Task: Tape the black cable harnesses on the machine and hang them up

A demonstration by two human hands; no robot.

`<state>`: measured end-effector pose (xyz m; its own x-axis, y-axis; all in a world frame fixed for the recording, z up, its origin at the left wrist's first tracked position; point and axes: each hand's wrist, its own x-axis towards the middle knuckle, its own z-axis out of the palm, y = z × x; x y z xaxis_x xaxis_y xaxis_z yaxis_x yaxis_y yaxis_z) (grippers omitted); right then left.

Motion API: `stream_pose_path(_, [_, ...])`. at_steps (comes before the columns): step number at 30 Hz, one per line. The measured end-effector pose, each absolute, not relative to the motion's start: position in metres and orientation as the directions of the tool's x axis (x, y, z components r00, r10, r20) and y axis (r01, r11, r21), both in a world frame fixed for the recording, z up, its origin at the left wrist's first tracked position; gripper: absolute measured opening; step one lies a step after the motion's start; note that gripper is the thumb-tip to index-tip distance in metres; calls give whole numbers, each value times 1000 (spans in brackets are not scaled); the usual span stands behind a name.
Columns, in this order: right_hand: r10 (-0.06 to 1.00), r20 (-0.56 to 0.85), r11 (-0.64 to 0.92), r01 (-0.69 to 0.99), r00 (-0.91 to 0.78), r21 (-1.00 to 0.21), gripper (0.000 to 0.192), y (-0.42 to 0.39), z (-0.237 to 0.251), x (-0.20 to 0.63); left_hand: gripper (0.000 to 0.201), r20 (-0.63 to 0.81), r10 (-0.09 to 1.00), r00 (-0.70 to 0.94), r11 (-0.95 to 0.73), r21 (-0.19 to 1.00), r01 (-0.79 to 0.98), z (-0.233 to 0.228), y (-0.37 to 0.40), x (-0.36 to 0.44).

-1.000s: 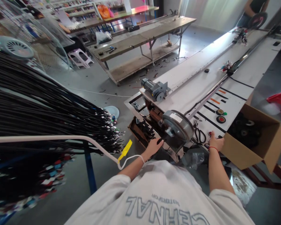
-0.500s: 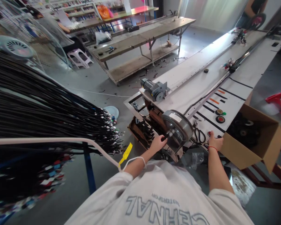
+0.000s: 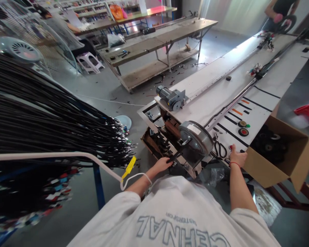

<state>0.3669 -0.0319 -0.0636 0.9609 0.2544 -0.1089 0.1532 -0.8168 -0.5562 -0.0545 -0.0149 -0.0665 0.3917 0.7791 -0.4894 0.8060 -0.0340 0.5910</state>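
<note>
Left hand draws the cable off the hub motor

The left hand [image 3: 162, 164], closed on a black cable [image 3: 175, 156], has dropped back from the hub motor [image 3: 195, 139] at the bench's near end; the right hand [image 3: 237, 158] stays flat, empty, on the near edge.

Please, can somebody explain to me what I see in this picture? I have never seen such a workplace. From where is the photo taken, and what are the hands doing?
The picture comes from a camera worn on a person's head, looking forward and down, so you see the person's own white shirt and both arms. There is no robot, only two bare hands. The left hand grips a thin black cable or rod that runs up to the axle of a round grey wheel motor. The right hand rests on the edge of a long white workbench; whether it holds something cannot be told. On the bench lie black scissors, two round buttons and a small grey motor. An open cardboard box with dark parts stands to the right. A large bundle of black cables hangs at the left. Another person stands far away.
</note>
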Motion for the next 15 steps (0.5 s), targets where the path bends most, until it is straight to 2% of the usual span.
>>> stream_pose_path(3, [254, -92, -811, 160, 963, -562, 76, -32, -65, 368, 30, -445, 776, 447, -70, 643, 763, -61, -22, -70])
stream_pose_path(7, [260, -90, -811, 167, 961, -561, 73, -32, -66, 368, 37, -467, 748, 472, -23, 692, 722, -45, -29, -71])
stream_pose_path(11, [268, -94, -811, 172, 959, -558, 75, -32, -62, 366, 36, -391, 798, 459, -14, 750, 662, -34, -24, -53])
stream_pose_path(15, [266, -115, -822, 163, 957, -546, 74, -31, -59, 365, 34, -331, 847, 416, -35, 745, 666, -29, -13, -33])
